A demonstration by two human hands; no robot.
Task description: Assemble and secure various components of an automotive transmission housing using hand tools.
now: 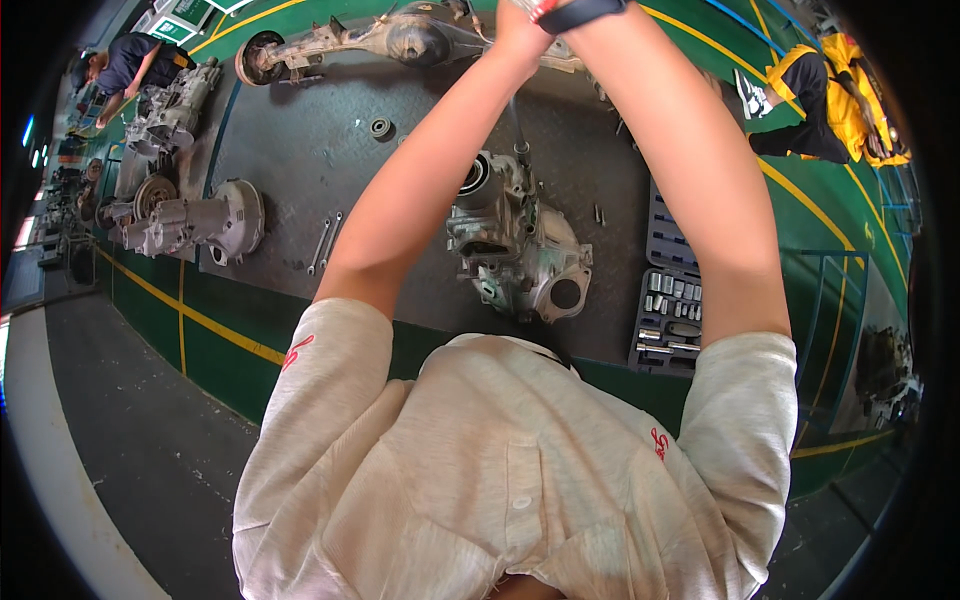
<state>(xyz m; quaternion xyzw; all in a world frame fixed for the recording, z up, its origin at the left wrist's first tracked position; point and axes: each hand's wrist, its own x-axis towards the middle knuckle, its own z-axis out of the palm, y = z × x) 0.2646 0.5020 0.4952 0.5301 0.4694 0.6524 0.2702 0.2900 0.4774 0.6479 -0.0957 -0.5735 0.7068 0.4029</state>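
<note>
Both my arms reach up and forward, coming together at the upper edge of the picture. Part of my left hand [524, 34] shows there at the wrist, its fingers cut off. A dark band [582, 12] circles my right wrist; the right hand lies beyond the edge. What either hand holds cannot be seen. Between my forearms a grey metal gearbox housing [510, 235] sits on the dark bench top [310, 150], its round flanged opening toward me. A thin upright rod [519, 130] rises from the housing's far side toward my hands.
A bearing ring [380, 128] and two wrenches [325, 245] lie left of the housing. An open socket set case [668, 320] is on the right. Another gearbox [200, 222] stands left, an axle [400, 42] at the back. People are at far left [130, 70] and right [825, 100].
</note>
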